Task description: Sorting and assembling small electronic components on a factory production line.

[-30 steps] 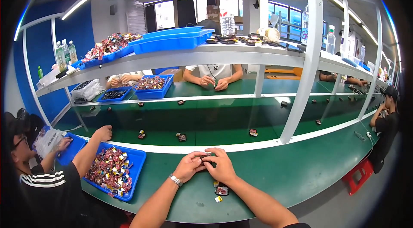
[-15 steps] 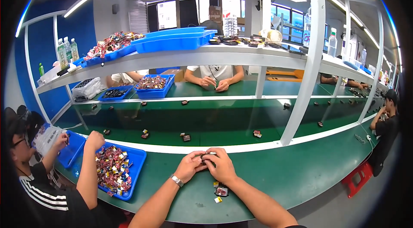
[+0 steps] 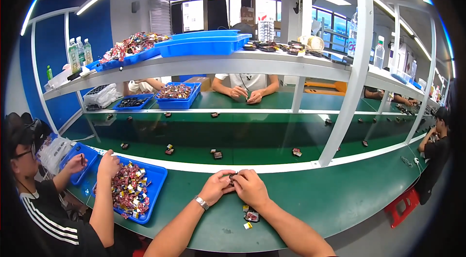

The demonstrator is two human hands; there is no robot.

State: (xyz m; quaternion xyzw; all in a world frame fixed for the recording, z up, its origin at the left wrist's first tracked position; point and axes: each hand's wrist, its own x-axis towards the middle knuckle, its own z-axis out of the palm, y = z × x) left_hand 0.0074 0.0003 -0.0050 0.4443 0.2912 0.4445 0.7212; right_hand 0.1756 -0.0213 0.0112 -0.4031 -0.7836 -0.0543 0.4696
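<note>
My left hand (image 3: 216, 189), with a metal watch on its wrist, and my right hand (image 3: 251, 190) meet over the green worktop. Between their fingertips is a small black part (image 3: 233, 179), mostly covered by the fingers; its exact kind cannot be made out. Both hands are closed on it. Just below my right hand, on the worktop, lies a small black-rimmed piece with a reddish inside (image 3: 252, 216). Small yellow-and-white pieces (image 3: 248, 226) lie around it.
At left, a co-worker reaches over a blue tray (image 3: 162, 179) heaped with small red, yellow and white parts. Beyond a white rail, a green belt (image 3: 257, 133) carries scattered small parts. A white post (image 3: 343, 77) and loaded shelf (image 3: 272, 65) stand ahead.
My fingers have shifted on the black part, and more of it shows between them. The co-worker's far hand at left has moved slightly. The whole view has shifted a little.
</note>
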